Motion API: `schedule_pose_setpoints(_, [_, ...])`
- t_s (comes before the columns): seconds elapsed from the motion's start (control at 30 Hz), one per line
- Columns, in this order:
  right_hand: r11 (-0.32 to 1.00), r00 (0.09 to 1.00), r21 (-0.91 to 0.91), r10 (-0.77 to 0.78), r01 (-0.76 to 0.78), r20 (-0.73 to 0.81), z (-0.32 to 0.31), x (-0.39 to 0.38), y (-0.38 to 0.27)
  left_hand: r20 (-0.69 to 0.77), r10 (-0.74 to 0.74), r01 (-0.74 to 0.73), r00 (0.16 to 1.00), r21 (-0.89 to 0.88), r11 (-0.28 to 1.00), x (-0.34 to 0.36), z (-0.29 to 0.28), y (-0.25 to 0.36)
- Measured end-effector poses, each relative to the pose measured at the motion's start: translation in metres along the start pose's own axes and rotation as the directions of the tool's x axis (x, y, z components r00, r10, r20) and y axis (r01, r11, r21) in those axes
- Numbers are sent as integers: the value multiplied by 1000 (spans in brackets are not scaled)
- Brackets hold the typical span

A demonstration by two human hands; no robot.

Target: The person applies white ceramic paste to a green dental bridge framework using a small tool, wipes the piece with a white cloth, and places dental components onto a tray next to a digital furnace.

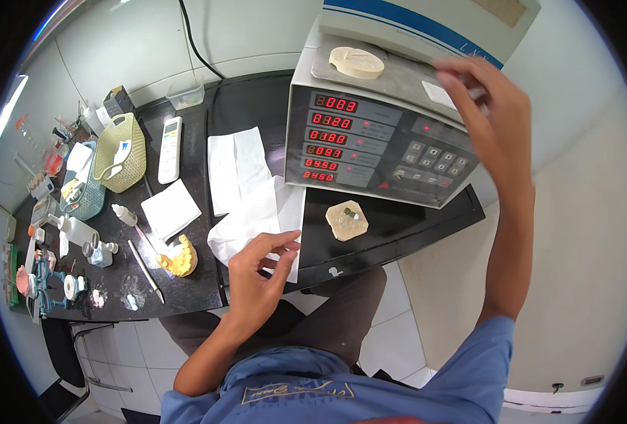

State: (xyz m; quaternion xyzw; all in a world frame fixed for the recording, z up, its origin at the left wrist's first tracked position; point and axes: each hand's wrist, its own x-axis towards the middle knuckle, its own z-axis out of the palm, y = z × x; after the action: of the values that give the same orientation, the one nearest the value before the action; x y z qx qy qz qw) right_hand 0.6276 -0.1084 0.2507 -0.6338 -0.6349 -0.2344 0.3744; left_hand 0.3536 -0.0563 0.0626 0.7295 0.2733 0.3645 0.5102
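My right hand is raised at the upper right corner of the grey machine with red number displays, fingers bent and slightly blurred; what is between them is unclear. On its metal top lie a thick cream round block and a white flat piece near my hand. My left hand is open, fingers loosely curved, at white paper sheets in front of the machine. A beige honeycomb tray with small pieces on it sits to its right on the black counter.
To the left stand two baskets, a white remote, folded paper, a yellow dental cast, a pen-like tool, small bottles and a blue articulator. A black chair is at lower left; a wall is at right.
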Motion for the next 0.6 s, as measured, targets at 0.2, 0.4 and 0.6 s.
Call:
schedule_pose_setpoints(0.2, [979, 926, -69, -156, 191, 345, 51, 74, 34, -58, 12, -16, 998, -70, 997, -3, -12, 1])
schedule_pose_setpoints(0.4, [983, 854, -132, -43, 130, 518, 67, 86, 24, -94, 9, -18, 995, -89, 996, -18, -27, -7])
schedule_pose_setpoints(0.6, [974, 887, -131, -110, 187, 449, 60, 84, 15, -74, -30, 22, 997, -118, 993, -20, -33, -11])
